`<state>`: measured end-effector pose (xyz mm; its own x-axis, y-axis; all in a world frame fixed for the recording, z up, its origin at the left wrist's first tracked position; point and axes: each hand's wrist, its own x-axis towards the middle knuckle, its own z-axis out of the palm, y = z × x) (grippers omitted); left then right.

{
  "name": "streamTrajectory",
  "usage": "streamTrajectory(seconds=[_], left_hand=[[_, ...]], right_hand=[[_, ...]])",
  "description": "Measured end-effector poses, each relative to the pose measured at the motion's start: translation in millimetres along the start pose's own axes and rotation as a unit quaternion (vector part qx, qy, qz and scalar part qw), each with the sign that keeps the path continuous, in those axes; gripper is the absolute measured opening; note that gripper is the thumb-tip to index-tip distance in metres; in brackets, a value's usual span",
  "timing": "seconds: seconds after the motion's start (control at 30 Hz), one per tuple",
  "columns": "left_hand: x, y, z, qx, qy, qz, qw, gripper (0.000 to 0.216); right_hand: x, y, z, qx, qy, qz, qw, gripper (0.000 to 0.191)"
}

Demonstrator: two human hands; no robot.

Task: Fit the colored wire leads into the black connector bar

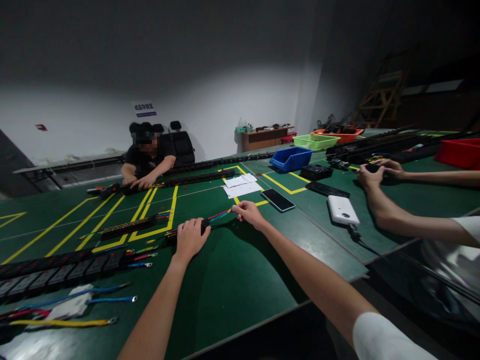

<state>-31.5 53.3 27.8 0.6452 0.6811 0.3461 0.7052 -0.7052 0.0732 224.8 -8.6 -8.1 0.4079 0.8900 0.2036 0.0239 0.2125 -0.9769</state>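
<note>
My left hand (192, 237) is closed over the end of a long black strip (171, 238) on the green table. Thin red, blue and greenish wires (220, 215) stretch from that end toward the right. At their tips, my right hand (248, 214) pinches the wires between thumb and fingers; the fingers partly hide the tips. Just left of my left hand lies another black strip (129, 228) with coloured wires at its end. A smartphone (278, 200) and white papers (242, 186) lie beyond my right hand.
Black modules (75, 272) and thick cables with ring lugs (112, 300) lie at left. Across the table, a person (150, 155) handles a black part. At right, another person's hands (378, 172) hold something dark near a white device (343, 210). Blue bin (291, 159) stands farther back.
</note>
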Motion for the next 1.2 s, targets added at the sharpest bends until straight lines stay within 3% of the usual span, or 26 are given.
streamTrajectory(seconds=[0.27, 0.43, 0.7, 0.93, 1.2], left_hand=[[0, 1, 1, 0.026, 0.011, 0.001, 1.000, 0.049], [0, 1, 0, 0.013, 0.003, -0.002, 1.000, 0.051], [-1, 3, -4, 0.008, -0.006, -0.004, 1.000, 0.052], [0, 3, -5, 0.009, -0.005, -0.006, 1.000, 0.050], [0, 3, -2, 0.034, -0.001, -0.006, 0.999, 0.049]], right_hand=[[4, 8, -2, -0.040, 0.023, -0.017, 0.999, 0.041], [1, 4, -2, -0.074, -0.024, -0.009, 0.997, 0.036], [-2, -1, -2, -0.139, 0.002, -0.007, 0.990, 0.049], [-4, -2, -3, -0.180, 0.005, -0.047, 0.982, 0.059], [-4, -5, -2, -0.192, 0.015, -0.067, 0.979, 0.054]])
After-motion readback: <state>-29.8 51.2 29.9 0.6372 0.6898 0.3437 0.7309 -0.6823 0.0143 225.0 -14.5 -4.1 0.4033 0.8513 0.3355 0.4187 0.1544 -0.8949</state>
